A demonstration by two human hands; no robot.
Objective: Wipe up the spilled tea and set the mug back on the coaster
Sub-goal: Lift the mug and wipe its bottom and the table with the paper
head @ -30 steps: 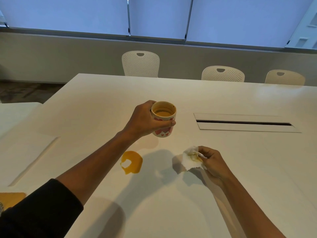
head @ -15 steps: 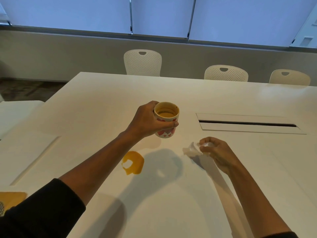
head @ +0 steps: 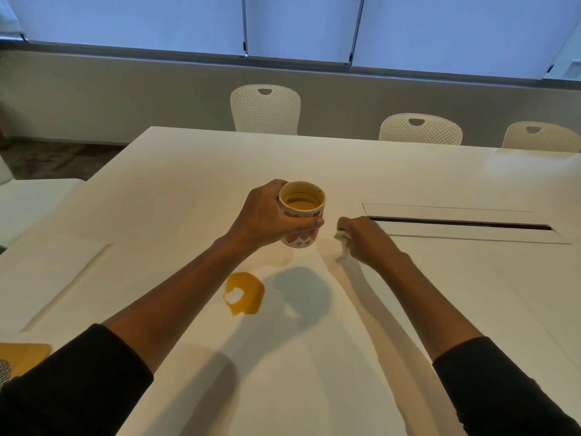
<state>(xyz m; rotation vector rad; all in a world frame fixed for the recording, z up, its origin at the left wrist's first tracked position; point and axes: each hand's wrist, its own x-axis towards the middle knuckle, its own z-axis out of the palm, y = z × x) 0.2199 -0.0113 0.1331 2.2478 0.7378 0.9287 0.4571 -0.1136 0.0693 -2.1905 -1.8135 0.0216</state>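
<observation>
My left hand (head: 267,217) grips a white mug (head: 301,214) with red hearts, holding it above the white table (head: 188,190); tea is inside it. To its right, my right hand (head: 366,237) is closed on a crumpled white tissue (head: 342,239), pressed down at the table surface. An orange puddle of tea (head: 246,297) lies on the table nearer to me, below the mug. A yellow coaster (head: 26,355) shows at the lower left edge, partly cut off.
A long cable slot with a flap (head: 459,223) runs across the table right of my right hand. Three white perforated chairs (head: 265,110) stand along the far side. Another white surface (head: 28,196) sits at the left.
My right hand with the tissue has moved away from me and to the right of the mug, and turned palm down onto the table. The mug has stayed nearly in place.
</observation>
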